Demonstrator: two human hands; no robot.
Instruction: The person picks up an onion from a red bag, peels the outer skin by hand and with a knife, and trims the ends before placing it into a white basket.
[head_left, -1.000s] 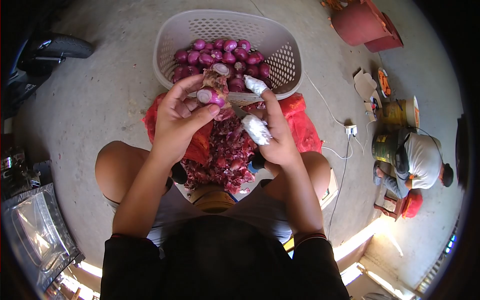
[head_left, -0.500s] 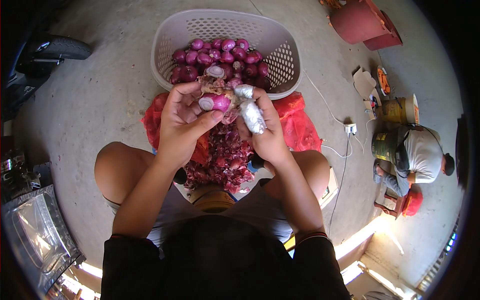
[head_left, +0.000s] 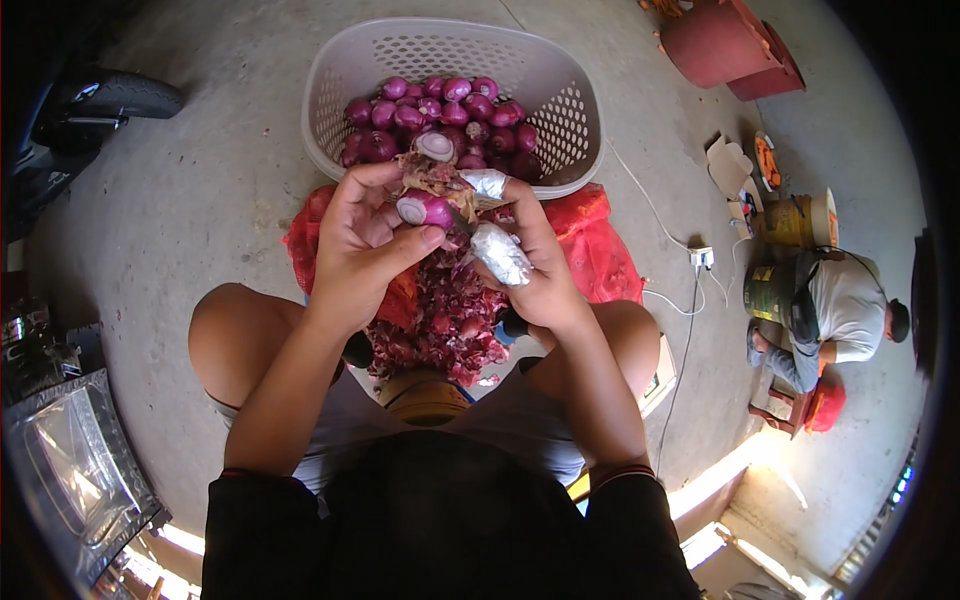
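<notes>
My left hand point(head_left: 365, 245) holds a red onion point(head_left: 424, 209) with a pale cut end between thumb and fingers, loose brown skin hanging around it. My right hand point(head_left: 535, 255) is close on the right, with silvery wrapping point(head_left: 501, 254) on its thumb and a fingertip. Whether its fingers grip the skin or a small tool is unclear. Just beyond my hands, a grey perforated basket point(head_left: 330, 75) holds several peeled purple onions point(head_left: 455, 90). Beneath them lies a heap of onion skins point(head_left: 450, 320).
Red mesh sacks point(head_left: 598, 250) flank the skins. At the right a person point(head_left: 840, 305) sits bent over beside buckets point(head_left: 790, 220). A power strip point(head_left: 701, 257) with cables lies on the floor. A wheel point(head_left: 125, 95) stands at the upper left.
My right thumb has shifted slightly down and away from the onion. The wrapped fingertips are further apart, and the onion has moved slightly left in my left hand.
</notes>
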